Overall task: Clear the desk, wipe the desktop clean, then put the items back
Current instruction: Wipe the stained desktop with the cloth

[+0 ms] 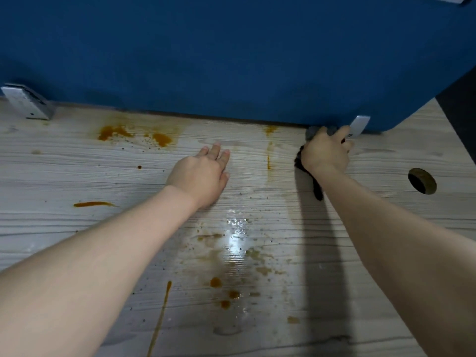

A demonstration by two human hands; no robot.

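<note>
While its fingers curl around a dark cloth (307, 161) and press it down, the right hand (325, 153) works at the far edge of the desk (373, 222), just beside the blue panel (231, 60) and touching or nearly touching the right metal bracket (358, 126). Most of the cloth is hidden under the hand; a grey bunch shows past the knuckles and a dark tail trails back under the wrist toward the near edge, so its long axis runs roughly far to near. The left hand (203, 173) lies flat on the desk with fingers straight and relaxed, pointing toward the far edge, well short of the panel.

Between the hands runs a pale damp strip with thin orange streaks. Orange stains (134, 135) sit near the far edge to the left, more blotches and a long streak (159, 318) lie toward the near edge, and a wet glare (238, 235) shines mid-desk. A cable hole (422, 181) opens to the right of the right hand, near the right edge. Another bracket (25, 103) stands at the far left corner. The near edge and both elbows are cut off.
</note>
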